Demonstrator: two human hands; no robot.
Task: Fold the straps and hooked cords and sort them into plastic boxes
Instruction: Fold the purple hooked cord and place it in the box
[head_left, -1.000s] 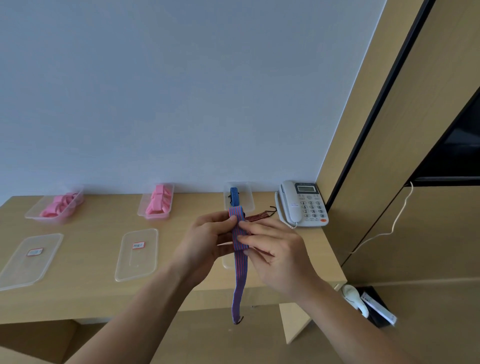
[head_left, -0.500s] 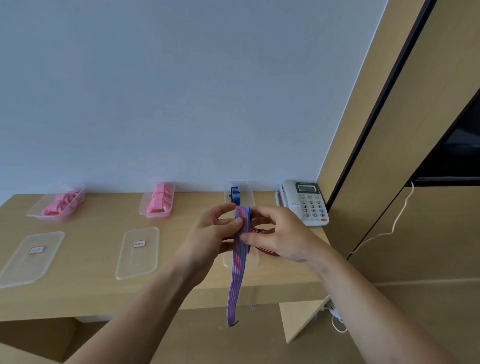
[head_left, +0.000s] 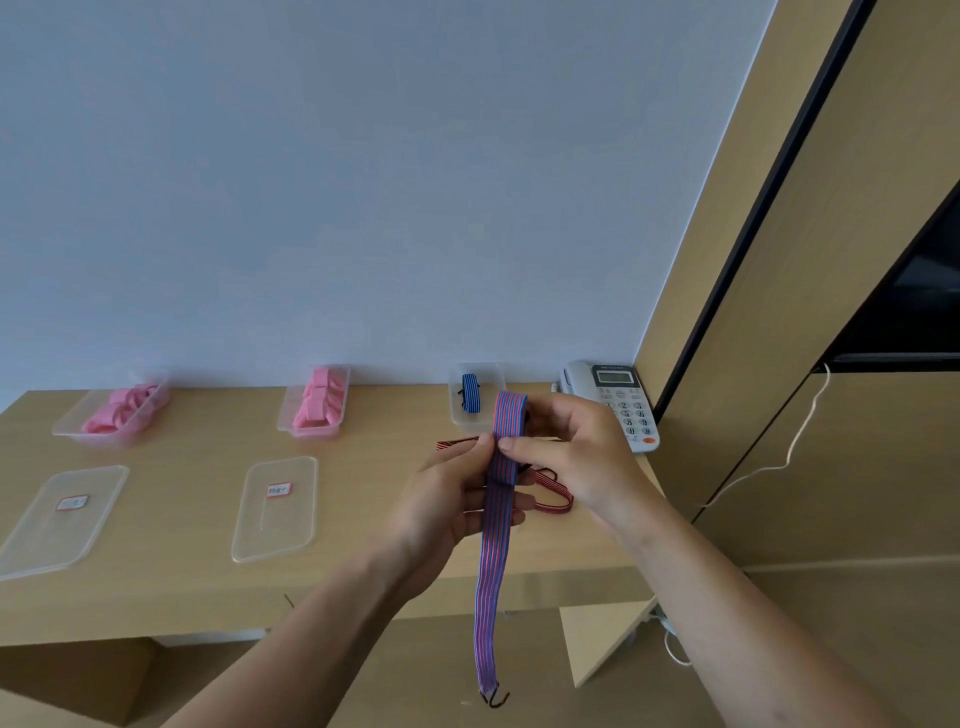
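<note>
A flat blue-and-red striped hooked cord (head_left: 493, 561) hangs in front of the desk, its black hook at the bottom end. My left hand (head_left: 452, 506) grips it from the left. My right hand (head_left: 569, 452) pinches its folded top from the right, where the fold rises into a loop. Behind my hands a red striped cord (head_left: 553, 496) lies on the desk. A clear plastic box (head_left: 457, 410) at the back holds one folded blue cord (head_left: 470, 393). Two more boxes, one at the far left (head_left: 67, 428) and one in the middle (head_left: 285, 421), hold pink folded straps.
Two clear lids with red labels, one on the left (head_left: 62, 519) and one further right (head_left: 275, 509), lie flat on the wooden desk (head_left: 182, 577). A white telephone (head_left: 613, 400) sits at the back right corner. A wooden cabinet wall stands to the right, with a white cable hanging down it.
My right hand has risen and drawn the cord's top fold up into a taller loop. The hanging end has moved up slightly. My left hand keeps its grip.
</note>
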